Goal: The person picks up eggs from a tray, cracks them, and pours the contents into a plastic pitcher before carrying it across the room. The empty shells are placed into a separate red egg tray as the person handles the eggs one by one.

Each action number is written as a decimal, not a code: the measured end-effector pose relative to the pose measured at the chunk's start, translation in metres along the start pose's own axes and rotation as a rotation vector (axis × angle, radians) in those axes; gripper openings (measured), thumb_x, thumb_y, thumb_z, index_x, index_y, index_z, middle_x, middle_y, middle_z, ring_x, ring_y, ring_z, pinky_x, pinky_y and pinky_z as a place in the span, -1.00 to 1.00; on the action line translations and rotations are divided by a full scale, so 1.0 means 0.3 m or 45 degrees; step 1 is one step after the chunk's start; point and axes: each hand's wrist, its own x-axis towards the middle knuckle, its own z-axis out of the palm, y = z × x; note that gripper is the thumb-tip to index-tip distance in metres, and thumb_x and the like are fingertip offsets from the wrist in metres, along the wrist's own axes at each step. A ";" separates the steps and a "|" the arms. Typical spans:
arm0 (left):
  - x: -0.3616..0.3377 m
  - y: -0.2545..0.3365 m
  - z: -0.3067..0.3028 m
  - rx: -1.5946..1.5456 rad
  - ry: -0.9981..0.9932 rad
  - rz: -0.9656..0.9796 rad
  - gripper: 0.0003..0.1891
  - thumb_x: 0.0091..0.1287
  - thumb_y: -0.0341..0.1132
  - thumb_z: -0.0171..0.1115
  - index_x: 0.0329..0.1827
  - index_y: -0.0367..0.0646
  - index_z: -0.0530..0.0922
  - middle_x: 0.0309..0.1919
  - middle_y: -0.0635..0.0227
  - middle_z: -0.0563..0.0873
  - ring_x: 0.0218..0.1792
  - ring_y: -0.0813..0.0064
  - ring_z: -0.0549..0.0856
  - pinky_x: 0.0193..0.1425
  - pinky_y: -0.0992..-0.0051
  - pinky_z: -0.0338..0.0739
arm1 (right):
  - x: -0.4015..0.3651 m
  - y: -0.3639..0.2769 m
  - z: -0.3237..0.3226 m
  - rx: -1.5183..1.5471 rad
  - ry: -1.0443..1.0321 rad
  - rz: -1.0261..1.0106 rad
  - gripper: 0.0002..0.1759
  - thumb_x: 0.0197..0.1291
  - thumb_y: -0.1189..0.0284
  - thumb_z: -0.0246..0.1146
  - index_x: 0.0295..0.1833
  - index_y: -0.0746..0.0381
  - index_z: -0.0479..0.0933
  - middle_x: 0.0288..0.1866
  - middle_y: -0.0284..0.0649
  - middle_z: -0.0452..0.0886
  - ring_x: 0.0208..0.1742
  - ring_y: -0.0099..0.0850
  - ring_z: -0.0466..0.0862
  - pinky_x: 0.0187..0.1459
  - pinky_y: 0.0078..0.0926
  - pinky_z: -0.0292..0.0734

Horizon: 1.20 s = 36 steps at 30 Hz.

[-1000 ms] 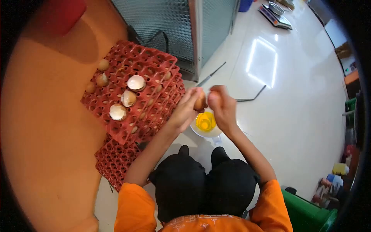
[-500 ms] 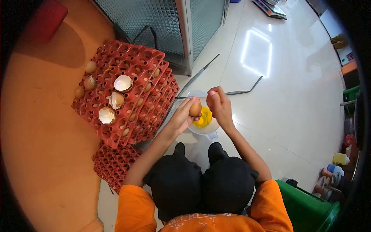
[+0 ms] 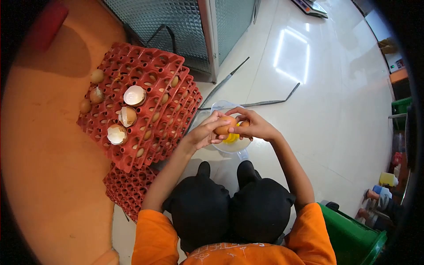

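My left hand is closed around a brown egg, just above a clear plastic jug. Yellow yolk lies inside the jug, partly covered by my hands. My right hand reaches in from the other side, its thumb and a fingertip against that egg. A second brown, rounded thing that looks like an egg is tucked in my right fingers; whether it is whole is hidden. To the left, broken eggshells sit on a stack of red egg trays.
Several whole eggs rest along the trays' left edge, by an orange wall. A smaller red tray stack stands below. Dark straps lie on the tiled floor behind the jug. A green bin is at lower right.
My right hand has come down and left from a raised fist to meet the egg in my left hand. A second brown thing now shows in its fingers. The view has shifted slightly.
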 end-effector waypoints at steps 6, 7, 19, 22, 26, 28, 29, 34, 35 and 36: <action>-0.010 0.043 0.009 0.219 -0.097 -0.053 -0.62 0.31 -0.31 0.11 0.04 -0.06 0.11 -0.21 0.30 0.46 -0.44 0.63 0.48 -0.65 0.78 0.32 | 0.020 0.031 -0.044 -0.094 -0.131 0.027 -0.50 0.01 0.08 0.35 -0.10 0.24 0.49 -0.62 -0.35 0.51 -0.67 -0.67 0.42 -0.72 -0.72 0.23; -0.012 0.045 0.013 0.276 -0.107 -0.049 -0.62 0.31 -0.31 0.12 0.04 -0.06 0.12 -0.21 0.30 0.46 -0.42 0.63 0.49 -0.63 0.77 0.35 | 0.018 0.031 -0.042 -0.084 -0.095 0.027 -0.51 0.01 0.08 0.35 -0.13 0.25 0.50 -0.63 -0.35 0.50 -0.67 -0.67 0.42 -0.71 -0.72 0.24; -0.008 0.002 0.031 1.316 0.192 0.324 -0.61 0.36 -0.25 0.07 0.17 -0.26 0.32 -0.06 0.17 0.58 -0.07 0.44 0.61 -0.08 0.46 0.54 | 0.005 0.061 -0.037 -0.493 0.151 -0.059 -0.44 -0.08 0.00 0.37 -0.27 0.33 0.57 -0.64 -0.22 0.55 -0.56 -0.46 0.57 -0.48 -0.51 0.45; -0.011 -0.007 0.048 1.470 0.246 0.437 -0.60 0.33 -0.29 0.07 0.17 -0.29 0.32 -0.10 0.06 0.62 -0.11 0.31 0.64 0.00 0.39 0.49 | -0.002 0.042 -0.033 -0.584 0.160 -0.113 -0.44 -0.09 0.00 0.37 -0.25 0.33 0.57 -0.58 -0.12 0.60 -0.52 -0.32 0.63 -0.42 -0.43 0.50; -0.012 -0.005 0.080 1.643 0.334 0.493 -0.57 0.28 -0.35 0.05 0.18 -0.33 0.30 -0.08 -0.06 0.58 -0.07 0.04 0.60 0.07 0.30 0.45 | -0.005 0.033 -0.019 -0.751 0.213 -0.091 -0.51 -0.07 0.06 0.32 -0.25 0.30 0.57 -0.52 -0.03 0.61 -0.45 -0.15 0.65 -0.36 -0.32 0.53; -0.001 -0.016 0.073 1.672 0.348 0.534 -0.56 0.26 -0.37 0.04 0.18 -0.35 0.29 -0.04 -0.10 0.55 -0.04 -0.05 0.56 0.10 0.27 0.42 | -0.006 0.031 -0.009 -0.848 0.253 -0.091 -0.56 -0.06 0.09 0.28 -0.26 0.28 0.56 -0.52 -0.04 0.61 -0.44 -0.11 0.64 -0.35 -0.28 0.54; 0.005 -0.025 0.065 1.720 0.357 0.571 -0.56 0.25 -0.37 0.03 0.18 -0.37 0.28 -0.02 -0.12 0.54 -0.01 -0.06 0.54 0.12 0.25 0.40 | -0.009 0.024 -0.002 -0.906 0.272 -0.088 -0.57 -0.05 0.10 0.25 -0.27 0.27 0.56 -0.52 -0.05 0.61 -0.44 -0.10 0.64 -0.35 -0.27 0.54; 0.019 -0.041 0.061 1.829 0.404 0.533 -0.52 0.24 -0.38 0.01 0.21 -0.44 0.23 0.07 -0.18 0.44 0.09 -0.08 0.46 0.21 0.21 0.33 | -0.008 0.019 0.018 -1.122 0.312 -0.082 -0.64 0.00 0.13 0.19 -0.32 0.23 0.54 -0.52 -0.09 0.61 -0.44 -0.10 0.64 -0.36 -0.20 0.55; 0.019 -0.042 0.061 1.844 0.409 0.540 -0.51 0.24 -0.38 0.00 0.21 -0.44 0.22 0.08 -0.19 0.44 0.10 -0.08 0.46 0.21 0.21 0.32 | -0.009 0.011 0.023 -1.163 0.309 -0.066 -0.65 0.01 0.13 0.18 -0.33 0.23 0.53 -0.51 -0.09 0.61 -0.43 -0.10 0.64 -0.37 -0.20 0.55; 0.020 -0.044 0.061 1.859 0.414 0.546 -0.50 0.24 -0.38 0.00 0.22 -0.45 0.22 0.08 -0.20 0.44 0.10 -0.08 0.45 0.22 0.22 0.32 | -0.011 0.008 0.025 -1.205 0.305 -0.049 -0.66 0.02 0.14 0.18 -0.33 0.23 0.53 -0.51 -0.09 0.61 -0.43 -0.10 0.64 -0.37 -0.19 0.55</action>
